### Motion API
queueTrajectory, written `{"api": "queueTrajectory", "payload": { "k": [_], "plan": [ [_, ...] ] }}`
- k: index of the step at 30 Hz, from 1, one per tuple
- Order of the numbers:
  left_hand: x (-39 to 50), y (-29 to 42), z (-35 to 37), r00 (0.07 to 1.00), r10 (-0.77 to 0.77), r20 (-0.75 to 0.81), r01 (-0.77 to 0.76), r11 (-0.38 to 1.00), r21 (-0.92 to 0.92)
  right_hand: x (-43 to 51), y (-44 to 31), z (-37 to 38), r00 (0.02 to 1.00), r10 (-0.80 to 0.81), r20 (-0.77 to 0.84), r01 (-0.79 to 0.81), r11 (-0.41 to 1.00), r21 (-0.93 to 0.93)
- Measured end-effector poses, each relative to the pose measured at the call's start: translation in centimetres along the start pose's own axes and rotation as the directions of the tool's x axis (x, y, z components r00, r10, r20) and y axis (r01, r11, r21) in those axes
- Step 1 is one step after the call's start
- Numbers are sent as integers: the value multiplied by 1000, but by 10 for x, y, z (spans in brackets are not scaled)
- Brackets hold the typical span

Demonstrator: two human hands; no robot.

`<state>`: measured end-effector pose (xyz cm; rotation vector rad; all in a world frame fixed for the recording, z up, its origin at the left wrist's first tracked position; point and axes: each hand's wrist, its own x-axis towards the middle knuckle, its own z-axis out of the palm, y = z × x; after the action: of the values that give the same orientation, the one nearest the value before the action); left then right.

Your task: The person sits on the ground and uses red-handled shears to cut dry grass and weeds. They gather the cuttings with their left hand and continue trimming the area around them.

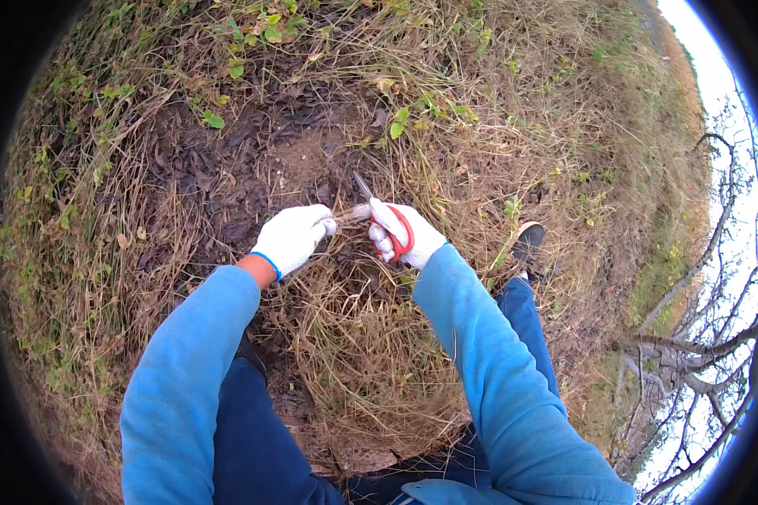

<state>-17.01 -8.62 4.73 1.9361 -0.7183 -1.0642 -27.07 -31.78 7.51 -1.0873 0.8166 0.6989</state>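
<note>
Both my hands wear white knit gloves and meet over the ground at the middle of the view. My right hand [399, 235] holds scissors by their red handle [405, 232], with the metal blades [363, 187] pointing up and away. Between the hands lies a short pale, light brown piece [355, 214], perhaps a root or stalk; its far end is at my right thumb. The fingertips of my left hand [297, 238] are closed at its near end, and thin dry strands show there. What lies inside the left fingers is hidden.
Dry grass [366, 353] lies heaped between my legs. Bare dark soil with dead leaves [227, 170] is just beyond my hands. Low green leaves [399, 123] grow past it. My shoe [528, 240] is at right, and bare tree branches [701, 347] stand at the far right.
</note>
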Motion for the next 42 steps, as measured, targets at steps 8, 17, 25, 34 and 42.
{"api": "queueTrajectory", "payload": {
  "k": [8, 17, 25, 34, 42],
  "plan": [
    [-31, 2, 10, 997, 2, 78, -6, 999, 48, -17, -2, 11, 989, 138, 55, -128, 979, -162],
    [-77, 39, 30, 803, 478, 355, -595, 658, 461, -25, -33, 14, 993, -115, 8, 114, 978, -174],
    [-40, 22, 40, 953, -302, 21, 275, 892, 360, -56, 37, -8, 925, 376, 59, -334, 877, -346],
    [-34, -43, 37, 958, -257, 126, 272, 956, -114, -14, 48, 4, 929, 311, 201, -306, 950, -56],
    [-36, -48, 34, 907, -274, 320, 396, 813, -427, -2, 45, 28, 969, 225, 99, -227, 974, 11]
  ]
}}
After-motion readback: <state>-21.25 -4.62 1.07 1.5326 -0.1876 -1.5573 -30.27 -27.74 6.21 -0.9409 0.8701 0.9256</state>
